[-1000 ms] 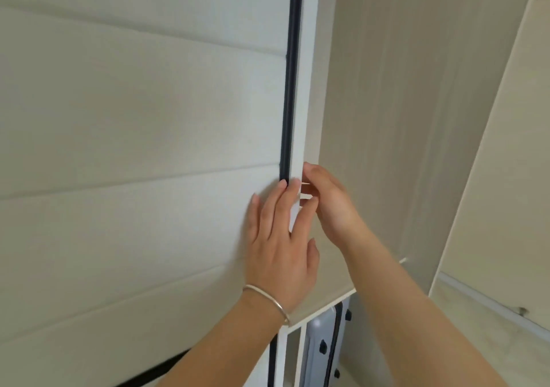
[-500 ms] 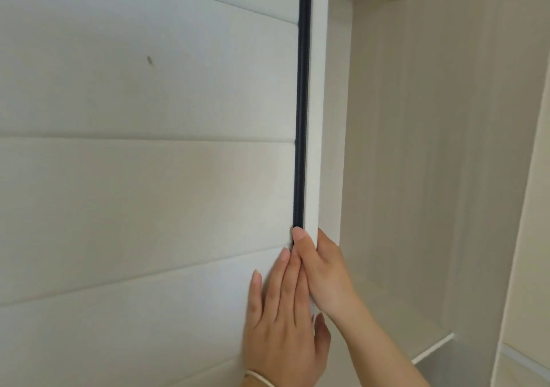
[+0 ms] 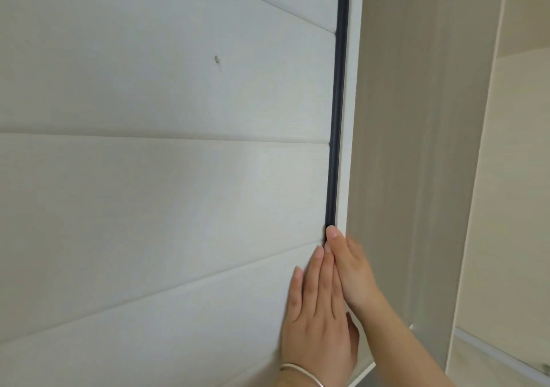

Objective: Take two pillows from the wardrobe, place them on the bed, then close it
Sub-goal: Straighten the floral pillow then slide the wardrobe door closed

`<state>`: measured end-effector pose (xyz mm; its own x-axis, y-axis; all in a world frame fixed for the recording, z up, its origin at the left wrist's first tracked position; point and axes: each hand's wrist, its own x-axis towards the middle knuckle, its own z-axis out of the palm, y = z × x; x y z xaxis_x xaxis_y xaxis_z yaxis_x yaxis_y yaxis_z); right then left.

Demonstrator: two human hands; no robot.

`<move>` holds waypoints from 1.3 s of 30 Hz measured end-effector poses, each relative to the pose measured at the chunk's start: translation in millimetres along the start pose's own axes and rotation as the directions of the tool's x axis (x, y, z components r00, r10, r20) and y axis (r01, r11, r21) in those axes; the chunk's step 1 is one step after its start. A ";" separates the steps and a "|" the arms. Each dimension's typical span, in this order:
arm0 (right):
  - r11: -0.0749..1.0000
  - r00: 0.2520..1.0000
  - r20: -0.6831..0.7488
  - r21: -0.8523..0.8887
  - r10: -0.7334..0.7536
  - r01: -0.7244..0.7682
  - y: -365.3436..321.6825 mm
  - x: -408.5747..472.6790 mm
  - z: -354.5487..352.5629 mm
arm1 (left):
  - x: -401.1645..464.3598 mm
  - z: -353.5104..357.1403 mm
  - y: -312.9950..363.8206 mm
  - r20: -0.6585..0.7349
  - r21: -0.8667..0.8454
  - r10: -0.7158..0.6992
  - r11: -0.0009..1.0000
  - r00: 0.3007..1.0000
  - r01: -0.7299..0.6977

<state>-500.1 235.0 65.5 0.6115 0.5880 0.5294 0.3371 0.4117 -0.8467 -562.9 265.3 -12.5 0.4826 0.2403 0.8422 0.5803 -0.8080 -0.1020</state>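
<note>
The white sliding wardrobe door [image 3: 166, 184] fills the left and middle of the view, its panels crossed by horizontal grooves, with a dark strip [image 3: 336, 125] along its right edge. My left hand [image 3: 318, 318] lies flat on the door face near that edge, fingers together, a thin bracelet on the wrist. My right hand [image 3: 352, 270] wraps around the door's right edge, thumb on the front by the dark strip. To the right, the open wardrobe interior [image 3: 416, 148] shows bare beige walls. No pillows or bed are in view.
A shelf edge [image 3: 366, 369] of the wardrobe shows low beside my right forearm. A beige side panel [image 3: 520, 178] stands at the far right, with a pale rail [image 3: 500, 354] below it.
The view has tilted upward, so my hands sit lower in the frame. My right hand has closed around the door's edge, and the gap to the wardrobe interior looks slightly narrower.
</note>
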 end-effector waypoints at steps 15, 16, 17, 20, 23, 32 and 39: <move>0.995 0.999 -0.030 -0.096 -0.038 0.035 41.2 78.5 -109.7 | 68.5 81.2 90.9 -0.095 0.036 0.032 0.999 0.995 -0.028; 0.994 0.999 -0.031 -0.099 -0.044 0.041 43.5 83.7 -116.6 | 73.4 85.7 97.3 -0.100 0.054 0.031 0.998 0.995 -0.026; 0.994 0.998 -0.032 -0.098 -0.051 0.048 46.0 88.4 -123.2 | 77.5 90.6 103.4 -0.100 0.075 0.030 0.997 0.995 -0.022; 0.995 0.998 -0.028 -0.084 -0.052 0.049 53.8 100.0 -141.2 | 87.0 105.2 119.7 -0.099 0.098 0.020 0.995 0.995 -0.010; 0.998 0.999 -0.025 -0.061 -0.037 0.035 61.1 111.4 -158.7 | 96.2 115.9 133.9 -0.108 0.094 0.013 0.996 0.994 -0.003; 0.990 0.998 -0.060 -0.140 -0.030 0.021 71.3 134.3 -195.4 | 116.4 144.7 164.9 -0.134 0.111 0.051 0.993 0.990 -0.036; 0.988 0.997 -0.082 -0.156 -0.010 -0.003 82.9 153.8 -224.6 | 131.2 165.7 189.3 -0.124 0.137 0.051 0.990 0.991 -0.034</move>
<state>-217.4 203.2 64.7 0.6646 0.5253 0.5314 0.4429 0.2958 -0.8464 -281.0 233.0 -9.0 0.4264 0.1296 0.8952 0.6480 -0.7342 -0.2024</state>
